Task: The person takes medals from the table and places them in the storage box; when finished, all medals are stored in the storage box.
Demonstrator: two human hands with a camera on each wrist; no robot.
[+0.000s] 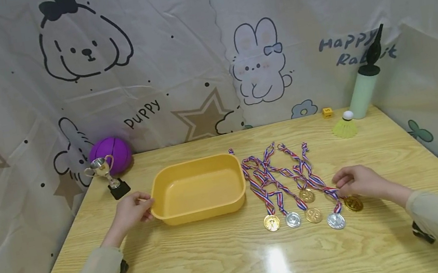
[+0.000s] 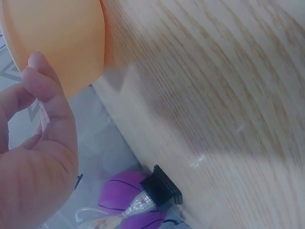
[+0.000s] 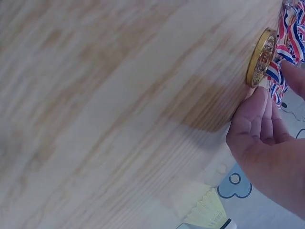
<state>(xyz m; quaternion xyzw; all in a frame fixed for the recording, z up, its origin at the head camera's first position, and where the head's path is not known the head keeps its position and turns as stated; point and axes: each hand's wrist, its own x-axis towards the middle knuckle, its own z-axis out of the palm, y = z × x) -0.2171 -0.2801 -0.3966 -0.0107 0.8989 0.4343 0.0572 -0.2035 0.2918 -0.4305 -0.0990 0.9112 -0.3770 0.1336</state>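
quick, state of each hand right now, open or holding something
Left hand: fingers bent at the yellow basin; grip cannot be told.
Right hand: fingers bent beside a gold medal; grip cannot be told.

Yellow basin [image 1: 201, 214], red-white-blue striped ribbons [image 1: 314, 180], gold medals [image 1: 271, 223], silver medals [image 1: 335, 221], purple ball [image 1: 118, 149] with black lines

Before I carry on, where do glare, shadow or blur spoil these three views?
Head: a white glare streak on the table, nearer the camera than the medals; left wrist: hazy, with a broad soft shadow on the wood beside the yellow tray; right wrist: grain smeared at left, brownish shadow by the right hand, shuttlecock washed out.
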